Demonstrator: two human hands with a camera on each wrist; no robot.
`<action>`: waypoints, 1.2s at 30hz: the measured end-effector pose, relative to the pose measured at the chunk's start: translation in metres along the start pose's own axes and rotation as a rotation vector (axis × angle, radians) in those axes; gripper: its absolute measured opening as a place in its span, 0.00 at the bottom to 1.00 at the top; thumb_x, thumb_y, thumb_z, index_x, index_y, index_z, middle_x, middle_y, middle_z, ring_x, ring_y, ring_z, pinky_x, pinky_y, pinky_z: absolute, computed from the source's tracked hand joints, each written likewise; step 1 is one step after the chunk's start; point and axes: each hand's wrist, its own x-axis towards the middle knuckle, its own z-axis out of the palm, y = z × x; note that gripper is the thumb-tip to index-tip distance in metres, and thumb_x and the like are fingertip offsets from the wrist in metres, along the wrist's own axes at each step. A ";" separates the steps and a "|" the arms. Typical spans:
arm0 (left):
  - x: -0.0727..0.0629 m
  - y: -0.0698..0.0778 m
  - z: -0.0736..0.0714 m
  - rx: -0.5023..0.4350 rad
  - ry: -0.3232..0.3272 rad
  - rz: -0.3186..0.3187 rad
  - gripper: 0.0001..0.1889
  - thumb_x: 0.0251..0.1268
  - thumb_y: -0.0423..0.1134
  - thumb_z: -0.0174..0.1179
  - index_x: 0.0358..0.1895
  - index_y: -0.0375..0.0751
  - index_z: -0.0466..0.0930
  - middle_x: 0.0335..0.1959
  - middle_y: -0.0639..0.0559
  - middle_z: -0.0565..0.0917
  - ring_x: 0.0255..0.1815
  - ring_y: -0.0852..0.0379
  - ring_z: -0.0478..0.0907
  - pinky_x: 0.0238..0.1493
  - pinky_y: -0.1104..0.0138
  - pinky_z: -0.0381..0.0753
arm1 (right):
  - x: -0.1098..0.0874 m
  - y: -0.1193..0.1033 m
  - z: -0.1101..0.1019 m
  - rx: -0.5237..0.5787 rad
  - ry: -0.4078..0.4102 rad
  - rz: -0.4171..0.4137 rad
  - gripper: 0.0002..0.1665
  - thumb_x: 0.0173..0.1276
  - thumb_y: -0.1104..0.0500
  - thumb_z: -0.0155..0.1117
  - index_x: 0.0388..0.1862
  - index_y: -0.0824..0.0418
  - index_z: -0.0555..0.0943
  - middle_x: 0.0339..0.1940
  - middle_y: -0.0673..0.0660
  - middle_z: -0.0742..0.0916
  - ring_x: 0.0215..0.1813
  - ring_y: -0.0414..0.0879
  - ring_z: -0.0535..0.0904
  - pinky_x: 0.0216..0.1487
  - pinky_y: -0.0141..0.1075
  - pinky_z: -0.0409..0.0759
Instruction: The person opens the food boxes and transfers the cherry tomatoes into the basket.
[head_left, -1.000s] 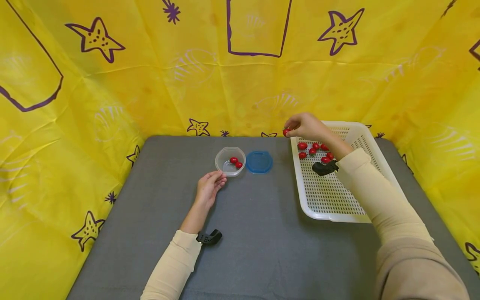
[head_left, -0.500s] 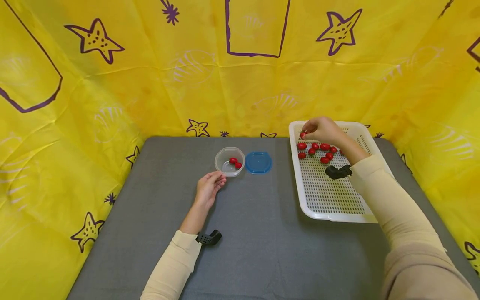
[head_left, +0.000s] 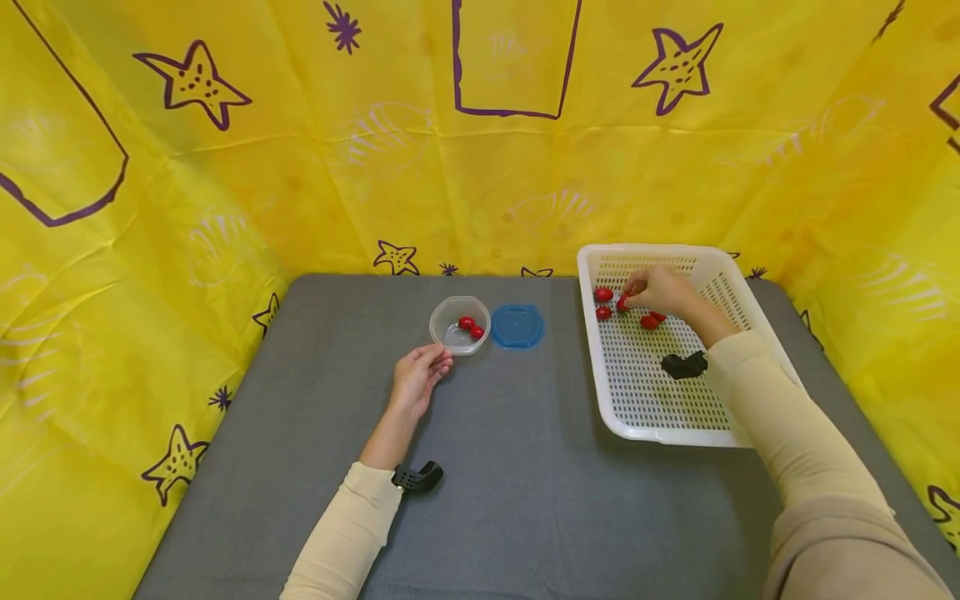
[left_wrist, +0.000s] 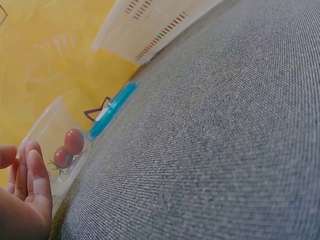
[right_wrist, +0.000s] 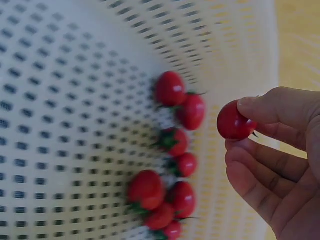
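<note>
My left hand (head_left: 418, 377) pinches the near rim of a small clear plastic container (head_left: 444, 322) on the table. Two red cherry tomatoes (left_wrist: 74, 142) lie inside it, one showing its green stem. Over at the right, my right hand (head_left: 663, 293) reaches down inside a white perforated plastic basket (head_left: 637, 408). Between thumb and fingers it holds a cherry tomato (right_wrist: 233, 123), seen in the right wrist view. Several more cherry tomatoes (right_wrist: 170, 90) lie clustered on the basket floor beside that hand, partly covered by it in the head view.
A blue lid (head_left: 517, 327) lies flat on the grey cloth-covered table (head_left: 495, 467), between container and basket. Yellow patterned fabric (head_left: 480, 192) hangs behind and along both sides of the table.
My right hand, with a cherry tomato in its fingers, has moved right from beyond the basket's left rim and then down into the basket. The left hand and container have stayed put.
</note>
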 end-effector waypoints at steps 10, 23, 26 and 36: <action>0.001 -0.002 0.000 -0.007 -0.019 0.007 0.02 0.70 0.30 0.55 0.37 0.37 0.75 0.22 0.56 0.85 0.24 0.64 0.82 0.30 0.75 0.81 | 0.000 0.019 0.024 -0.034 -0.039 -0.021 0.11 0.57 0.62 0.70 0.37 0.69 0.83 0.35 0.65 0.87 0.39 0.55 0.80 0.43 0.48 0.77; 0.001 -0.003 -0.001 0.004 -0.024 0.003 0.02 0.70 0.31 0.55 0.39 0.35 0.75 0.22 0.56 0.85 0.25 0.64 0.82 0.32 0.75 0.81 | 0.004 0.018 0.034 -0.105 -0.079 -0.035 0.10 0.57 0.61 0.71 0.34 0.67 0.84 0.36 0.63 0.87 0.39 0.55 0.79 0.45 0.50 0.76; 0.002 -0.003 -0.001 0.007 -0.025 0.003 0.02 0.70 0.31 0.55 0.39 0.35 0.75 0.22 0.56 0.85 0.25 0.64 0.82 0.32 0.74 0.81 | 0.003 0.017 0.032 -0.101 -0.079 -0.042 0.10 0.60 0.61 0.69 0.36 0.68 0.83 0.36 0.64 0.87 0.38 0.54 0.79 0.44 0.49 0.76; 0.002 -0.001 -0.001 -0.001 -0.016 0.005 0.02 0.70 0.30 0.55 0.37 0.37 0.75 0.22 0.56 0.85 0.25 0.64 0.82 0.31 0.75 0.81 | 0.003 0.007 0.010 -0.040 -0.067 0.014 0.15 0.71 0.57 0.59 0.45 0.69 0.81 0.37 0.65 0.86 0.35 0.52 0.78 0.40 0.46 0.78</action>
